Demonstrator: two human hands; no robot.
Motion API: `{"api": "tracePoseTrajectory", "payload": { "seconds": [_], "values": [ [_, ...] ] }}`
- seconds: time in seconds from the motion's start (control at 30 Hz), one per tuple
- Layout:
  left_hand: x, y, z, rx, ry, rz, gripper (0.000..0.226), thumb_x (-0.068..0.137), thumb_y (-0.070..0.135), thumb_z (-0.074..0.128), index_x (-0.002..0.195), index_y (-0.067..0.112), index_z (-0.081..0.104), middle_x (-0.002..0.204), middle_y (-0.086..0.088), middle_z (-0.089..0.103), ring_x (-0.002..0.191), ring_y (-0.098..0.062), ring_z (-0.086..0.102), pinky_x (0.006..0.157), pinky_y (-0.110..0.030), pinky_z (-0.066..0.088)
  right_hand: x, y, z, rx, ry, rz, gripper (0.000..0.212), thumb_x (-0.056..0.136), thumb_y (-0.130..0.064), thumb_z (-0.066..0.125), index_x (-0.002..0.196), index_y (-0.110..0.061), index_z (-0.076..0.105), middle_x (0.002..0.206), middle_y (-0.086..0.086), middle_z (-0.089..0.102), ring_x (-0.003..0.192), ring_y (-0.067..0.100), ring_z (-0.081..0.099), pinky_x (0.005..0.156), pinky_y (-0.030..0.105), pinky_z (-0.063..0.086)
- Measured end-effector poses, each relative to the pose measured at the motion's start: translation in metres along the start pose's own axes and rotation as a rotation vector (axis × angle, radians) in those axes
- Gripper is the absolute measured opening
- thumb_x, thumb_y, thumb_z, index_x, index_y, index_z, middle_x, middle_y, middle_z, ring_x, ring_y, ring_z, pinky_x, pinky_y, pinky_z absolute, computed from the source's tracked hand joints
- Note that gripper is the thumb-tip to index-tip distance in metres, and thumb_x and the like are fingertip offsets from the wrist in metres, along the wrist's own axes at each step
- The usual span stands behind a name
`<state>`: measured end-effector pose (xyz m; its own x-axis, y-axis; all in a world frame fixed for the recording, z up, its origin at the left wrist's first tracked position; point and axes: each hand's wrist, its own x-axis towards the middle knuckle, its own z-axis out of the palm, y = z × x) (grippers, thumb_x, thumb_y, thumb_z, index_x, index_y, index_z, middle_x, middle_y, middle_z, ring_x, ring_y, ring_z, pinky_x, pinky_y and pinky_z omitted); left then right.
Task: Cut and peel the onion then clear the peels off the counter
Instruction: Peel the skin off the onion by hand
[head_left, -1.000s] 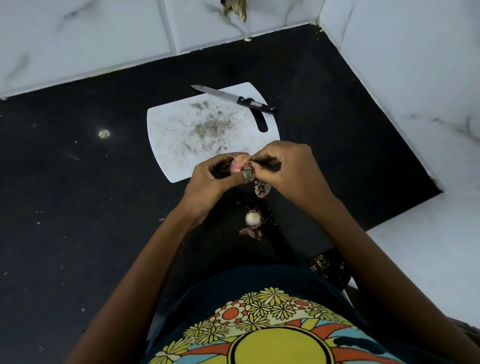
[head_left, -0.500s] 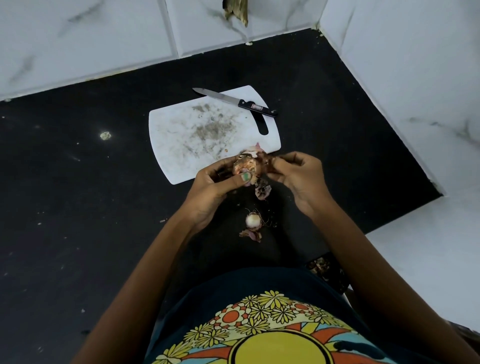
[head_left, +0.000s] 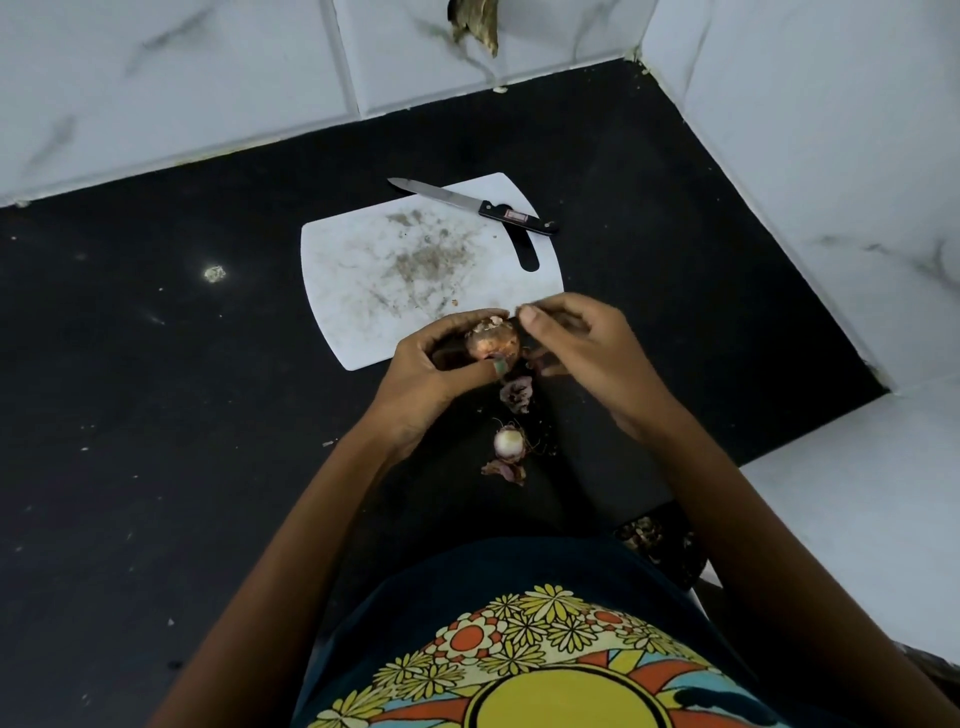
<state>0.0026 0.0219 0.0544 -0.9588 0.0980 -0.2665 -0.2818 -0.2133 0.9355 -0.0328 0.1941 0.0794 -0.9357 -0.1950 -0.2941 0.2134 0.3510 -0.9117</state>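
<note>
head: 1 view | looks forward-down, close | black counter (head_left: 156, 415) in tiled corner

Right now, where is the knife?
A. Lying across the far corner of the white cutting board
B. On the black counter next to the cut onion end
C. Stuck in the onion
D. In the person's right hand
A: the knife lies untouched across the far corner of the white cutting board, while the left hand holds the onion and the right hand pinches its skin.

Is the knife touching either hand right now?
Apart. The head view shows the knife lying across the cutting board's far edge, bare board between it and both hands.
</note>
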Motion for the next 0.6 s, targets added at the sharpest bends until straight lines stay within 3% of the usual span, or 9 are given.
{"api": "tracePoseTrajectory", "payload": {
  "seconds": [0.1, 0.23, 0.37, 0.5, 0.6],
  "values": [
    [0.000, 0.003, 0.002, 0.098, -0.018, 0.036, 0.049, 0.069, 0.006, 0.076, 0.115, 0.018, 0.066, 0.111, -0.005, 0.069, 0.106, -0.023, 0.066, 0.095, -0.044, 0.052, -0.003, -0.009, 0.004, 0.157, -0.150, 0.035, 0.029, 0.085, -0.025, 0.068, 0.109, -0.010, 0.063, 0.103, 0.007, 0.070, 0.094, 0.018, 0.070, 0.072, 0.034, 0.060],
    [0.000, 0.005, 0.002, 0.105, 0.023, 0.067, 0.064, 0.075, -0.002, 0.076, 0.128, 0.026, 0.053, 0.116, -0.003, 0.057, 0.098, -0.015, 0.067, 0.086, -0.034, 0.056, -0.004, -0.009, 0.010, 0.326, -0.097, 0.070, 0.022, 0.086, -0.013, 0.067, 0.104, -0.002, 0.064, 0.102, 0.014, 0.070, 0.090, 0.021, 0.070, 0.072, 0.033, 0.059],
    [0.000, 0.003, 0.001, 0.032, 0.037, 0.029, 0.050, 0.070, 0.009, 0.080, 0.116, 0.020, 0.063, 0.113, -0.002, 0.067, 0.104, -0.018, 0.066, 0.090, -0.034, 0.053, -0.007, -0.008, 0.013, 0.566, -0.088, 0.117, 0.017, 0.090, -0.007, 0.059, 0.105, 0.000, 0.061, 0.101, 0.015, 0.068, 0.083, 0.017, 0.071, 0.068, 0.027, 0.058],
    [-0.002, 0.000, 0.005, 0.011, 0.033, 0.006, 0.042, 0.069, 0.016, 0.080, 0.109, 0.017, 0.067, 0.102, -0.002, 0.073, 0.103, -0.022, 0.067, 0.093, -0.041, 0.052, -0.006, -0.004, 0.016, 0.547, -0.053, 0.097, 0.021, 0.092, -0.009, 0.056, 0.109, 0.002, 0.060, 0.109, 0.023, 0.066, 0.093, 0.025, 0.068, 0.075, 0.030, 0.058],
    [-0.004, 0.001, 0.007, -0.009, 0.054, -0.017, 0.040, 0.075, 0.005, 0.073, 0.114, 0.013, 0.065, 0.099, -0.003, 0.073, 0.098, -0.021, 0.068, 0.087, -0.038, 0.056, -0.005, -0.001, 0.016, 0.387, 0.008, 0.020, 0.016, 0.092, -0.014, 0.059, 0.105, -0.006, 0.066, 0.103, 0.014, 0.070, 0.093, 0.019, 0.069, 0.079, 0.031, 0.057]
  ]
}}
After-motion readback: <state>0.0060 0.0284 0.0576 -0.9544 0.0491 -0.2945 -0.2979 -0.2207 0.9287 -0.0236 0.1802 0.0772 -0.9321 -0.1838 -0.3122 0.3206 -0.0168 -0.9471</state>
